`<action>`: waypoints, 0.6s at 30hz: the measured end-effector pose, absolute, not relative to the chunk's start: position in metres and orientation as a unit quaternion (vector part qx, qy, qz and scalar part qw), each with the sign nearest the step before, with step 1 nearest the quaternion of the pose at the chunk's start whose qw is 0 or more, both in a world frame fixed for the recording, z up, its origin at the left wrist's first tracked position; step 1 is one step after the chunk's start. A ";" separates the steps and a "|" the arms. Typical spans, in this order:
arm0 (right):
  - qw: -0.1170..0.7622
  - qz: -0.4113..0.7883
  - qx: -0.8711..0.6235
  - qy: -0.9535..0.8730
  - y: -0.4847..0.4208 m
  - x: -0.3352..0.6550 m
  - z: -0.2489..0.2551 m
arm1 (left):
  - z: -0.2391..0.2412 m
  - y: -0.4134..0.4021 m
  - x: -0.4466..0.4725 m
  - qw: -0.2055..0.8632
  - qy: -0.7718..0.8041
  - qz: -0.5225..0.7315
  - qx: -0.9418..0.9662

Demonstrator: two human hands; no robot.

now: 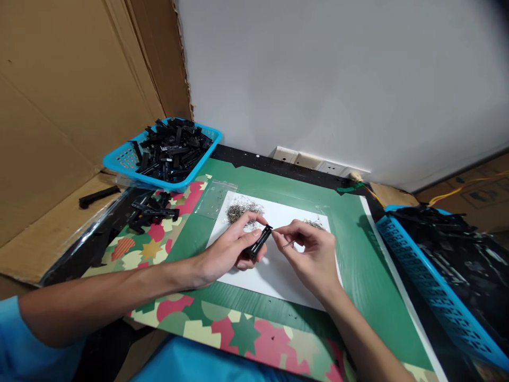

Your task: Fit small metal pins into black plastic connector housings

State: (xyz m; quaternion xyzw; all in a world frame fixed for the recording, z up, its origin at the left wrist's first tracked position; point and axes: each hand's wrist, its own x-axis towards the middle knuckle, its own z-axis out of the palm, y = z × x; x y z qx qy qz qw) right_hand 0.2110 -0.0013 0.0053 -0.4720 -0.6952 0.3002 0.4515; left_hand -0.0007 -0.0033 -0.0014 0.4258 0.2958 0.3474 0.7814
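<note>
My left hand [241, 245] is closed around a narrow black plastic part [260, 243], which I hold tilted above a white sheet [258, 278]. Close to the part's upper end, my right hand [306, 249] has thumb and forefinger pinched together. A thin metal rod [289, 244] sticks out between its fingers; whether a smaller piece is in the fingertips is too fine to make out. Behind my left hand lies a heap of small, thin metal pieces [240, 209]. A second heap of metal pieces [316, 224] is partly hidden behind my right hand.
On the back left stands a blue basket [115, 159] full of black parts. Several loose black parts [153, 209] lie in front of it. Another blue basket [433, 276] with black parts is at the right. Power sockets [306, 160] line the wall; a cardboard panel [71, 79] rises left.
</note>
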 end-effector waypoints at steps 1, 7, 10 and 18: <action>0.446 0.304 -0.478 -0.693 -0.001 0.210 0.004 | -0.002 -0.003 -0.001 0.779 0.299 0.347 0.428; 0.433 0.292 -0.503 -0.689 0.000 0.209 0.002 | 0.001 -0.003 -0.003 0.801 0.279 0.307 0.432; 0.429 0.263 -0.508 -0.699 0.000 0.209 0.003 | 0.004 -0.005 -0.002 0.804 0.284 0.286 0.437; 0.433 0.202 -0.489 -0.730 -0.002 0.209 0.000 | 0.006 -0.007 -0.003 0.832 0.253 0.262 0.418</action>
